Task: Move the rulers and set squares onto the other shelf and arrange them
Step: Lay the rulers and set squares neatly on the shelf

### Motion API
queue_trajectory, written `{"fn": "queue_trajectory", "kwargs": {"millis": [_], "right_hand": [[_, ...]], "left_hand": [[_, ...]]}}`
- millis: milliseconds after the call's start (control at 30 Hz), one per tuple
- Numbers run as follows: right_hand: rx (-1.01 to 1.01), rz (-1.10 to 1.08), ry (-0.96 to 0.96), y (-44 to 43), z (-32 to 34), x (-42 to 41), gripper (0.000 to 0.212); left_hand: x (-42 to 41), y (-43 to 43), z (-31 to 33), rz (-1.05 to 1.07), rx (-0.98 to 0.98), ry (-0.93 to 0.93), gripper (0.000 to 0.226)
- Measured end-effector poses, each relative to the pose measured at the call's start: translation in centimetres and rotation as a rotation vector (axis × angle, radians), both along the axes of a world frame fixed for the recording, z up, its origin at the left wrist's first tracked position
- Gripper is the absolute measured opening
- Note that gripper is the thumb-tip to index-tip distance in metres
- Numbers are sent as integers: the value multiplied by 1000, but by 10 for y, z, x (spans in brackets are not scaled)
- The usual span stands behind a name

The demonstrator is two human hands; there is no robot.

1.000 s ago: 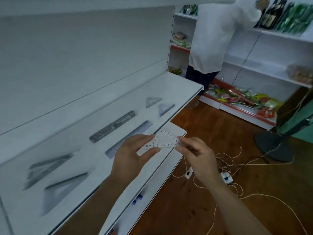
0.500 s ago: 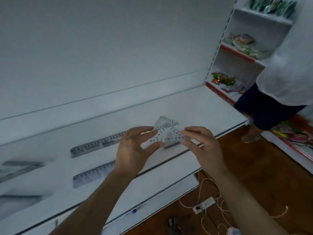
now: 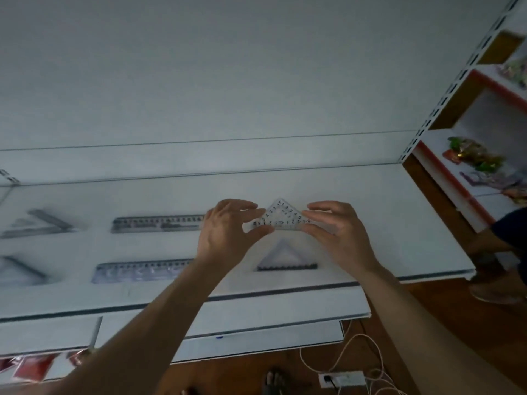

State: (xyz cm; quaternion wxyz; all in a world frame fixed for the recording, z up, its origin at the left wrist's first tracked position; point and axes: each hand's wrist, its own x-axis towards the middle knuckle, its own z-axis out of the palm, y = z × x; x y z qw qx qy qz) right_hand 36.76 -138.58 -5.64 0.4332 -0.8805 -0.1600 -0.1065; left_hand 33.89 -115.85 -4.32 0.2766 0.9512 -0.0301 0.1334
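A small clear set square (image 3: pixel 281 216) with black numbers is held over the white shelf (image 3: pixel 385 223), point up. My left hand (image 3: pixel 225 232) pinches its left corner and my right hand (image 3: pixel 339 232) pinches its right corner. Below it another clear set square (image 3: pixel 286 259) lies flat on the shelf. Two long rulers lie to the left, the rear ruler (image 3: pixel 158 223) and the front ruler (image 3: pixel 139 270), whose right end my left forearm hides. Two more set squares, one at the far left rear (image 3: pixel 40 225) and one at the front (image 3: pixel 17 270), look blurred.
A lower shelf (image 3: pixel 256 312) juts out beneath, with red packets (image 3: pixel 34 366) at bottom left. A power strip (image 3: pixel 342 379) and loose cables lie on the wooden floor. Another person's leg (image 3: pixel 510 232) stands at the right by a snack shelf (image 3: pixel 467 155).
Both hands carried the small set square from beyond the shelf's front edge to above the shelf, behind the lying set square. My view turned to face the shelf squarely.
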Motion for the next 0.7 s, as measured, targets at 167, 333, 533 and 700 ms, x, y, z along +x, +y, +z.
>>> {"fn": "queue_trajectory", "kwargs": {"millis": [167, 333, 533, 700], "right_hand": [[1, 36, 46, -3, -6, 17, 26], [-30, 17, 20, -4, -14, 21, 25], [-93, 33, 1, -7, -17, 21, 22], [-172, 56, -24, -6, -17, 22, 23]], "left_hand": [[15, -4, -2, 5, 95, 157, 45], [18, -5, -6, 6, 110, 187, 44], [17, -4, -7, -19, 82, 206, 42], [18, -4, -7, -22, 87, 207, 42]]}}
